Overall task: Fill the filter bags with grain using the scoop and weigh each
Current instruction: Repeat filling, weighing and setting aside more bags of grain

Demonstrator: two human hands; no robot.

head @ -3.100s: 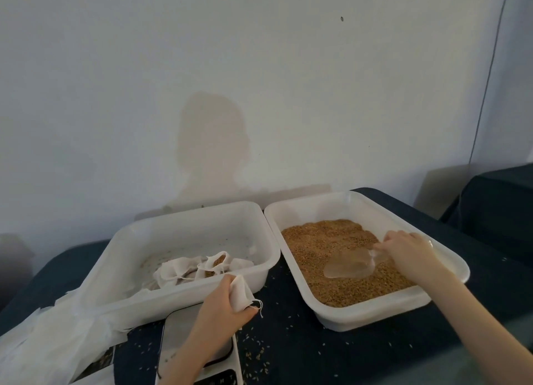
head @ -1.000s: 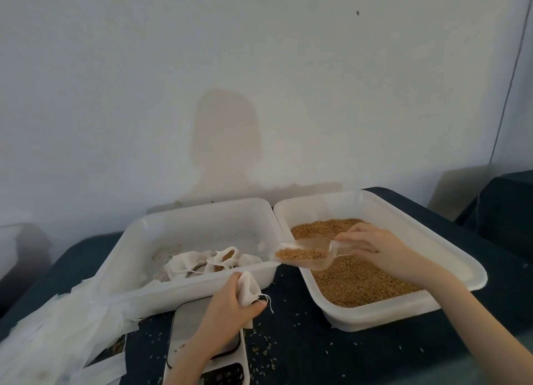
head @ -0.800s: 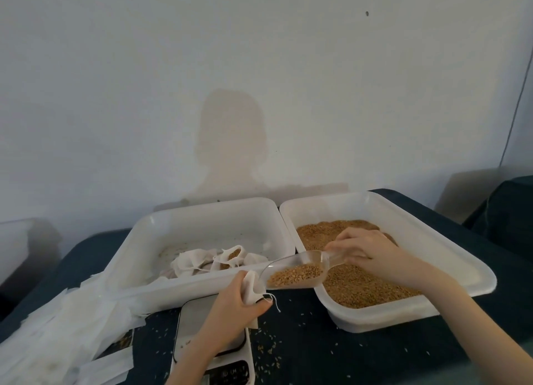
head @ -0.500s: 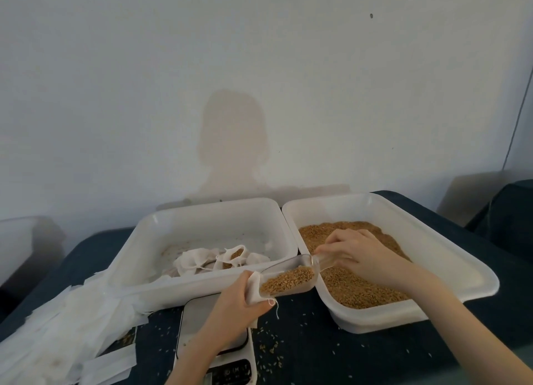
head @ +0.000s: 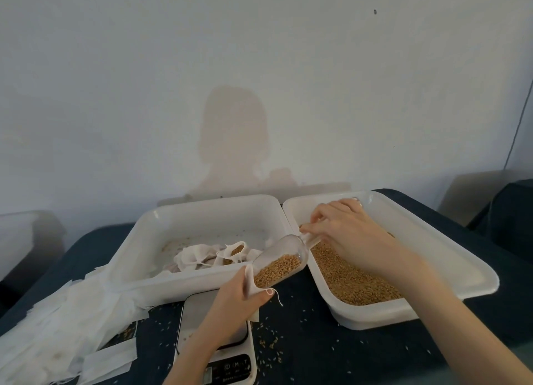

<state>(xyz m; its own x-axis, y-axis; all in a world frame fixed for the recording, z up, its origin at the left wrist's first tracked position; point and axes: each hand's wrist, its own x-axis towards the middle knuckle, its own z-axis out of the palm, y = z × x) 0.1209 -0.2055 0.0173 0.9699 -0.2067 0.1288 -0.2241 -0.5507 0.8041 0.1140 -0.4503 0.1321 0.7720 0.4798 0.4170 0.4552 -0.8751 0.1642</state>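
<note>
Left hand [head: 230, 301] grips bag [head: 250, 283] above scale [head: 216, 347], bag mostly hidden. Right hand [head: 346, 234] pinches scoop [head: 281, 262] handle, tilted mouth at bag opening. Scale display unreadable, partly covered by forearm.

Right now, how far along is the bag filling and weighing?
Done: a few grain-filled white cloth bags lie in the left white plastic tub. In hand: the right hand tips the clear plastic scoop of grain into a small white filter bag that the left hand holds over the white digital scale. Left: weighing this bag, then the pile of flat empty bags.
</note>
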